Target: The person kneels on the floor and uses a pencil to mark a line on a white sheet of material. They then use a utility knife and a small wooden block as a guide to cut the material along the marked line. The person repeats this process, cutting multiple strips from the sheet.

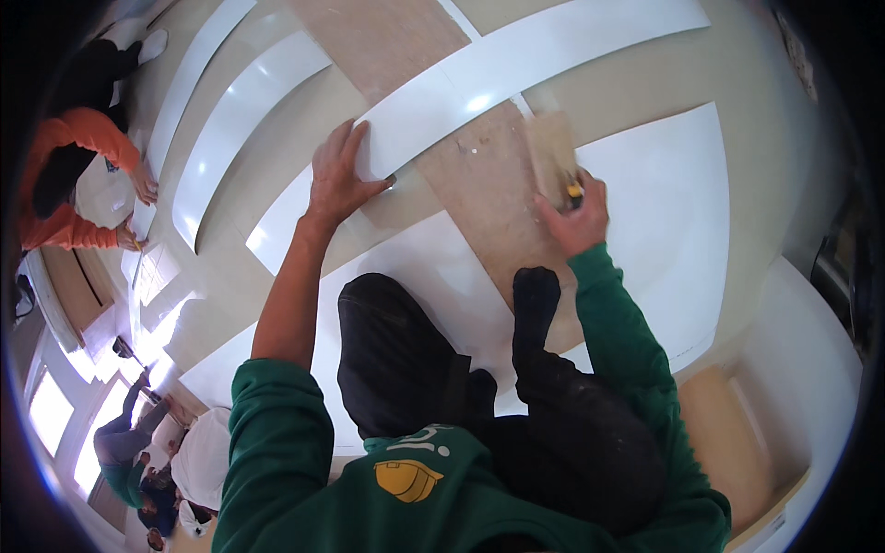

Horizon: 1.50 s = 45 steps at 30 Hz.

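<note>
My left hand (341, 184) rests with fingers spread on a long white strip (516, 46) lying crosswise ahead of me, near its lower edge. A small shiny thing (391, 184) shows by my thumb, too small to name. My right hand (579, 210) is closed on a small yellow-and-black tool (574, 192); a blurred tan flat piece (550, 138) stands out just beyond it, partly hidden by my fingers. A bare brownish panel (466, 198) lies between white sheets (659, 221) around my knee and foot.
More white strips (244, 106) lie at upper left. A person in orange sleeves (83, 138) works at the left edge. Other people (138, 461) are at lower left by bright windows (51, 405). An upright white panel with a tan piece (737, 433) is at lower right.
</note>
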Motion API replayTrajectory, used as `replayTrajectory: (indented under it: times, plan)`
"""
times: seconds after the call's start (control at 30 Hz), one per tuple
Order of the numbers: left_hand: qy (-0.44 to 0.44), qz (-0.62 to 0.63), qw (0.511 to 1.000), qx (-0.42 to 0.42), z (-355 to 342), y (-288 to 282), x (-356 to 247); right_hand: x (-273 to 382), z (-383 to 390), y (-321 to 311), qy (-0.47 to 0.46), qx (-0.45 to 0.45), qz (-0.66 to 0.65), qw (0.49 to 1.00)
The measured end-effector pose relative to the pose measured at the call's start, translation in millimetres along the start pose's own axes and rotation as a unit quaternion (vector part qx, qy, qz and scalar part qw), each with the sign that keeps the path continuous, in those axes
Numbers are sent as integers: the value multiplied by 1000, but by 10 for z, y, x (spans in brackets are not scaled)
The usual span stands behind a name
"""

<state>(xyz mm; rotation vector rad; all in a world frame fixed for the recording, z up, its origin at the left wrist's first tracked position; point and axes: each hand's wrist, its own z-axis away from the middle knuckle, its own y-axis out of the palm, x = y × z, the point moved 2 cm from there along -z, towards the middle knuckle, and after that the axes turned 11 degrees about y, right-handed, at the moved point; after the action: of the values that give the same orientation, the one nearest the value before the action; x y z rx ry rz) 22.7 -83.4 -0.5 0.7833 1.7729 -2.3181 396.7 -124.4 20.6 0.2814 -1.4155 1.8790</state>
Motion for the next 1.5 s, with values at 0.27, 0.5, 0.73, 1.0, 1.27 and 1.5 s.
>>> replayTrajectory:
  times: [0.27, 0.5, 0.73, 1.0, 1.27, 1.5]
  plan:
    - [16, 5, 1000, -23, -286, -29, -69, 921, -544, 806, -116, 33, 37, 992]
    - [-17, 53, 987, -153, -459, 22, -306, 952, -645, 961, -25, 103, 127, 986]
    - [-55, 31, 977, -205, -996, 295, -439, 821, -613, 1019, -67, 83, 61, 992]
    - [-80, 74, 967, -230, -959, 472, -378, 799, -596, 1019, -79, 82, 10, 994]
    - [-37, 11, 973, -227, -966, 456, -414, 756, -621, 1072, -87, 65, 8, 994]
    - [-67, 39, 975, -208, -957, 469, -407, 721, -627, 1136, -96, 39, -3, 995]
